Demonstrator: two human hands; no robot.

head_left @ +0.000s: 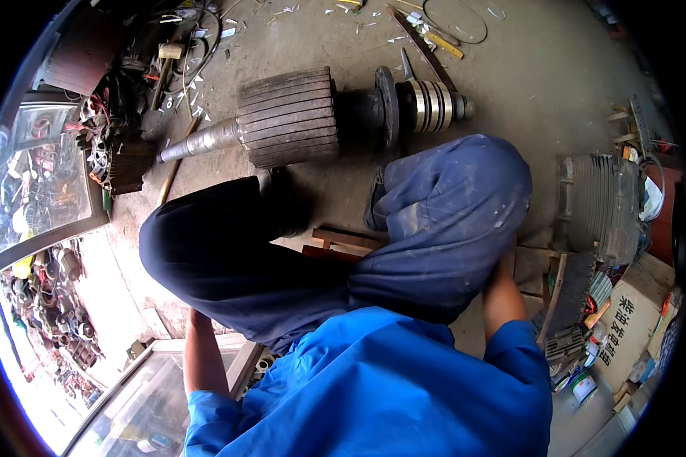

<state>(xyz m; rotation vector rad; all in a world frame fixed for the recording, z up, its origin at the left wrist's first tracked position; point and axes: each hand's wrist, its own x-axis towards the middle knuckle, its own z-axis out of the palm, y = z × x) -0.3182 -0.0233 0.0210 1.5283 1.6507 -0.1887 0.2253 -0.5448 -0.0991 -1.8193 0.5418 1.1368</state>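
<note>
My left forearm (pixel 203 352) reaches up beside my left thigh, and the hand is hidden beneath the dark blue trouser leg (pixel 206 228). On the other side my right forearm (pixel 505 298) runs up to the underside of my right knee (pixel 472 179), which covers the fingers. What either hand holds or touches does not show. In front of my knees a large motor rotor (pixel 288 116) lies on its side on the floor. Its tapered shaft (pixel 206 142) points left, and shiny slip rings (pixel 433 107) sit near its right end.
Part of a wooden frame (pixel 351 238) shows between my legs. A glass-paned frame (pixel 42 167) and a heap of coils (pixel 118 156) stand at the left. At the right are a ribbed grey housing (pixel 598 202) and a cardboard box (pixel 629 320). Scraps litter the far floor.
</note>
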